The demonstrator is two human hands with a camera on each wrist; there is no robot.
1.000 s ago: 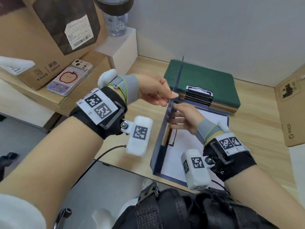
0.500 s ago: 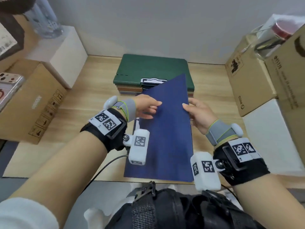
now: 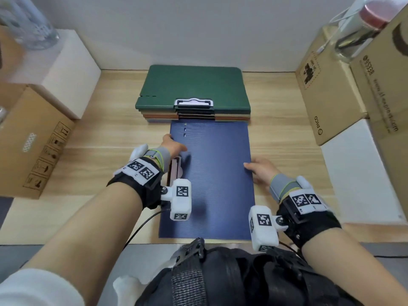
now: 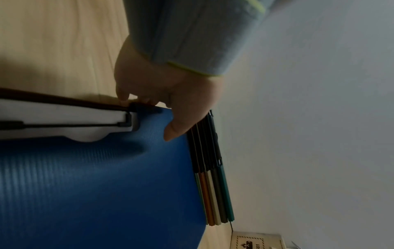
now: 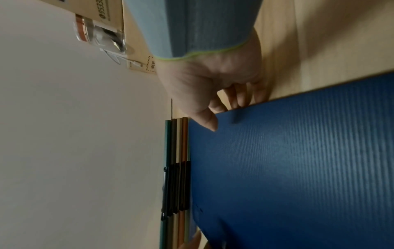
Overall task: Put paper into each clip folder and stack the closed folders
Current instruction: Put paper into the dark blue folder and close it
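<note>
Presently the blue folder (image 3: pixel 212 177) lies shut on the desk (image 3: pixel 110 138) — left hand (image 3: pixel 173 144) and right hand (image 3: pixel 260 171) each pinch an edge, beside the stack (image 3: pixel 192 89).

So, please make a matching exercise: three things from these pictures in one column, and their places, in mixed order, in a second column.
Things:
1. blue folder
2. green folder
3. clear bottle

Places:
a. on top of the stack by the wall
b. on the cardboard boxes at the right
c. flat on the table between the left hand and right hand

Pairs: 1-c, 2-a, 3-b
</note>
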